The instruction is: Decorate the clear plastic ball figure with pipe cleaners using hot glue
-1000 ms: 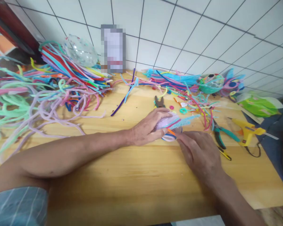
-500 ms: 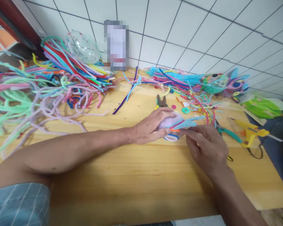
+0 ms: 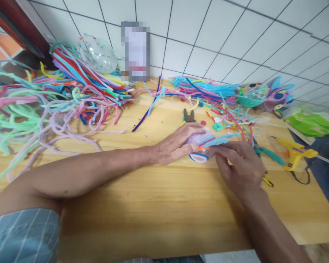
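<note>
A: Two hands meet at the middle of the tabletop, both on one small bundle of pipe cleaners. The left hand lies over its lilac part, fingers closed round it, pressing it to the wood.

B: And the right hand?

A: Its fingers pinch the near end of the light blue stem that sticks out of the bundle to the right. A second ago that hand lay flatter and lower, covering the bundle's right side; now it has drawn up and curled, and a blue-and-white loop shows under the left thumb.

B: So what do you make of that?

A: My judgement: the work has passed from steadying the bundle to handling the one blue stem, while the left hand keeps everything else pinned. The bundle itself has barely shifted.

B: What lies about them?

A: Green-handled pliers just beyond the right hand, a yellow glue gun further right, brown pliers just behind the left hand. A big tangle of pipe cleaners fills the left of the tabletop, and a smaller heap lies along the tiled wall, with a clear plastic ball at the back left.
</note>
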Available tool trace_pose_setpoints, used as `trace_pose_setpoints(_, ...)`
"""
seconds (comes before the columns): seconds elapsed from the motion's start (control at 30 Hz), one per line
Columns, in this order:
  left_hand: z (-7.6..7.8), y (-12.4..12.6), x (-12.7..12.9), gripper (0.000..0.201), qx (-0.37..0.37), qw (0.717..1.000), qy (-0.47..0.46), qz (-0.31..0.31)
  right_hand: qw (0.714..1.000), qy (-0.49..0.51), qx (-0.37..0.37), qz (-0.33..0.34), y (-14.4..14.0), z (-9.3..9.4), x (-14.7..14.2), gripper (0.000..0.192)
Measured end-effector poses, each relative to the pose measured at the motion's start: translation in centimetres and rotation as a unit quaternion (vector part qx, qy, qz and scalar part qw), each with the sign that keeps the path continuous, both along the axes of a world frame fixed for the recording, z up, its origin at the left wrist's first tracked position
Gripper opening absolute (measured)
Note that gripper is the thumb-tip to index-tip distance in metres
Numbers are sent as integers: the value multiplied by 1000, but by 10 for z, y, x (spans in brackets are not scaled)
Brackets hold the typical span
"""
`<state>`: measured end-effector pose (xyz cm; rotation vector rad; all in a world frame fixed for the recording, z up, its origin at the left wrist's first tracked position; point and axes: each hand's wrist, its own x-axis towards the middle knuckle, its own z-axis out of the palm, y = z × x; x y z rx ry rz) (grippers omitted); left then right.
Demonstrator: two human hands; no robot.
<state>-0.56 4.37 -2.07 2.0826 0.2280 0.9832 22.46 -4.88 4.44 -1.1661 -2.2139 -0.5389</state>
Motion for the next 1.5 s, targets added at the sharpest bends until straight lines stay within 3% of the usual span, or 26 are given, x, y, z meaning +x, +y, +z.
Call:
trace_pose_setpoints(0.33,-2,1,3,51,-44,999,2,8,1000,14,-6,4,2,-2,1,27)
trace_pose_setpoints(0.63,-10,11,1,67,1,1000,5,-28,999,31,-4,-13,1,-6,2,26)
trace_pose_setpoints(1.03,-15,11,5,87,34,999,-6,-10,998,52,-13,-15,0,-8,2,28)
trace_pose_setpoints(1.5,-10,10,0,69,22,999,43,-13,996,78,-19,-33,5,-11,4,21)
